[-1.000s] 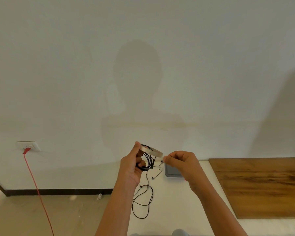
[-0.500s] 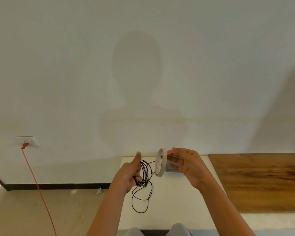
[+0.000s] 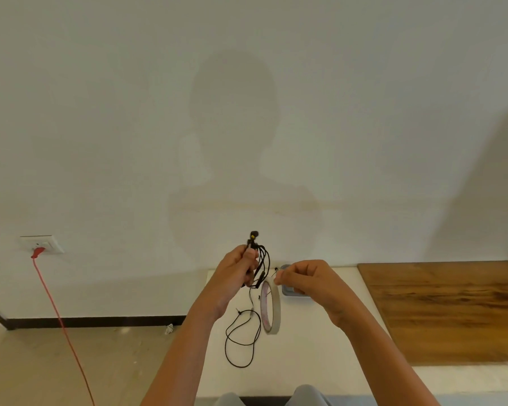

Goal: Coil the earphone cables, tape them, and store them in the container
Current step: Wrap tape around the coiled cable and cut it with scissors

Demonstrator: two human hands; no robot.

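My left hand (image 3: 235, 276) grips a coiled black earphone cable (image 3: 260, 260) and holds it upright above the white table (image 3: 305, 356), an earbud sticking out on top. My right hand (image 3: 308, 281) pinches the top of a beige tape roll (image 3: 272, 307), which hangs on edge just below and right of the coil. A second black earphone cable (image 3: 242, 338) lies in loose loops on the table under the hands. The grey container (image 3: 289, 291) sits at the table's far edge, mostly hidden behind my right hand.
A wooden board (image 3: 446, 306) covers the right side of the table. A red cord (image 3: 59, 315) runs from a wall socket (image 3: 41, 244) down across the floor at left. The wall is close behind the table.
My left hand lifted the coiled cable higher. The tape roll dropped from between the hands and now hangs below my right hand's fingertips.
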